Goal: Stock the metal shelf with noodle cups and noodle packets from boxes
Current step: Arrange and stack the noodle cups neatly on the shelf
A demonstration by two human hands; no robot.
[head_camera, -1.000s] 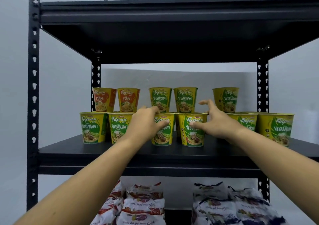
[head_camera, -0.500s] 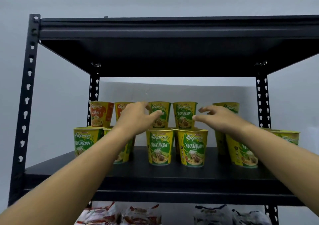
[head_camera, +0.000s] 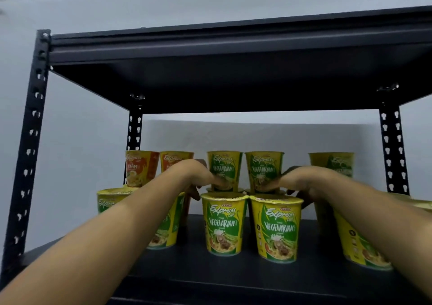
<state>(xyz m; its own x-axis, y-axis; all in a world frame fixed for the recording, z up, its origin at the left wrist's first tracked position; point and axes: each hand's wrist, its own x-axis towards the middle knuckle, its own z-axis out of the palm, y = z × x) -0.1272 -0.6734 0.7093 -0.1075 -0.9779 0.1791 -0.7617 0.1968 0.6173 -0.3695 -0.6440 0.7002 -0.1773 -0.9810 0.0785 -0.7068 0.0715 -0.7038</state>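
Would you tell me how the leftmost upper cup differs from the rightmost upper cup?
The leftmost upper cup has an orange panel; the rightmost upper cup a green one. The leftmost stands close beside its neighbour; the rightmost stands apart. Both are upright yellow noodle cups.

Tall open room lies between the cup lids and the upper board (head_camera: 233, 82). On the metal shelf (head_camera: 210, 272) a bare strip runs before the front row. The 2 middle front cups (head_camera: 224, 222) touch, leaving no way between. A wide gap separates them from the right front cup (head_camera: 360, 241). The back row has 1 gap, before its rightmost cup (head_camera: 332, 164).
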